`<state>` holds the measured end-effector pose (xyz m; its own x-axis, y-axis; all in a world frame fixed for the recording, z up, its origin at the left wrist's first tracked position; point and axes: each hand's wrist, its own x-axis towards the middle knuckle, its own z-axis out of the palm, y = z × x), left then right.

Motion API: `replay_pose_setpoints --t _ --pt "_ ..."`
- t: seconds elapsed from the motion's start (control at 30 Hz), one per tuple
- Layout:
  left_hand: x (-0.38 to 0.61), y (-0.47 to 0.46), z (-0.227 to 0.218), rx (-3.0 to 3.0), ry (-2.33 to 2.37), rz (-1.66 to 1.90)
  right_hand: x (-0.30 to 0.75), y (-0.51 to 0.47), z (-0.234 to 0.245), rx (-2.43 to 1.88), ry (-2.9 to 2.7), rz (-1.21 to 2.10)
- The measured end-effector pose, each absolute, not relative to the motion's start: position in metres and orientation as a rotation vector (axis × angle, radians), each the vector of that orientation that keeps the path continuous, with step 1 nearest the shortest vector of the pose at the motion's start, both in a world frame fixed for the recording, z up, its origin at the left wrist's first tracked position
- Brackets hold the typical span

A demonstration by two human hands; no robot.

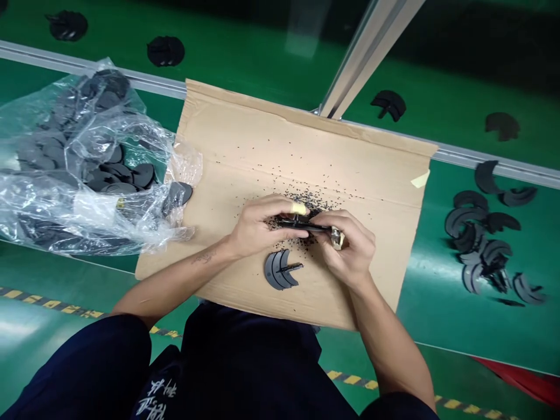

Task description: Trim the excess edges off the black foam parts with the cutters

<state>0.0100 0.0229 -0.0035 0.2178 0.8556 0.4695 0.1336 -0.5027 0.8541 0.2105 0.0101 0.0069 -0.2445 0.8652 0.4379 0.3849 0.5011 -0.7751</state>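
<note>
Over the cardboard sheet, my left hand (258, 224) grips a thin black plastic part (300, 224) between thumb and fingers. A yellowish tape wraps one of its fingertips. My right hand (352, 245) is closed at the part's right end, around a small tool with a shiny metal piece (336, 235); its exact kind is mostly hidden by the fingers. Small black scraps (308, 201) lie scattered beneath and beyond both hands. Just below them, a dark grey curved plastic part with a stem (280, 271) rests on the cardboard.
The cardboard sheet (245, 140) covers the middle of the green table. At left, a clear plastic bag (131, 125) holds many dark round parts. Several curved parts (494, 251) are heaped at right. A metal post (359, 55) rises behind the cardboard.
</note>
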Motion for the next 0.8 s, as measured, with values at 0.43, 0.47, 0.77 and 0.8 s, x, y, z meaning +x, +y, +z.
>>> replay_pose_setpoints --t 0.43,0.47,0.77,0.8 --pt "0.0114 0.0192 -0.0001 1.962 0.767 1.527 0.2012 0.005 0.0014 -0.993 -1.724 0.715" --pt "0.011 0.0193 0.0003 1.978 0.764 1.525 0.2015 0.0049 0.001 -0.997 -1.721 0.717" --pt "0.0094 0.0185 0.0023 2.015 0.773 1.529 0.1998 0.0047 0.0009 -0.941 -1.695 0.795" --pt "0.0098 0.0182 0.0028 2.028 0.77 1.531 0.1996 0.0049 0.0014 -0.928 -1.692 0.801"
